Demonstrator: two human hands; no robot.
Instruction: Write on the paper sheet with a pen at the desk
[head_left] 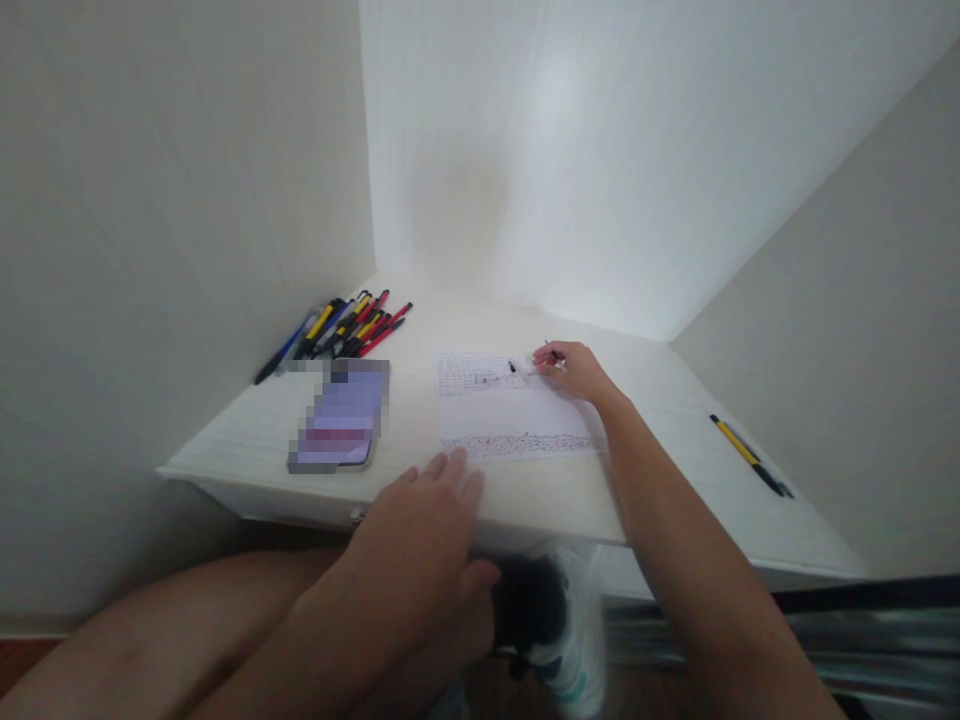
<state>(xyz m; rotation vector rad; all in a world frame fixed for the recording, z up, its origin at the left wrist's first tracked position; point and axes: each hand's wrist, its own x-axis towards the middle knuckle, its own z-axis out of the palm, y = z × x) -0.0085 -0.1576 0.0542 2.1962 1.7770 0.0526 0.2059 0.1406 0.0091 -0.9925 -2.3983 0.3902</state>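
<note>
Right hand [568, 367] is out at the far edge of the sheet of paper [510, 410], fingers [547, 357] pinched shut around a thin pen [551, 350]; only a dark sliver of it shows above the knuckles, so its long axis is hard to read, though it seems to lean away toward 12 o'clock. A small dark bit, likely a cap [512, 367], lies on the sheet just beside the fingertips at their 9 o'clock. Writing runs in rows along the top and bottom of the sheet; the middle band is blank and lies at 7 o'clock from the pen hand. Left hand [427, 530] rests at the near edge of the counter [247, 440], fingers spread flat and holding nothing, tips just touching the sheet's near left corner. The right hand is much the nearer to the pen work. Pile of pens [341, 325] sits at 10 o'clock from the sheet, well apart, barrels running from 7 to 1 o'clock. Phone [337, 420] lies just left of the sheet. A lone yellow-and-black pen [750, 457] lies far off at 3 o'clock.
</note>
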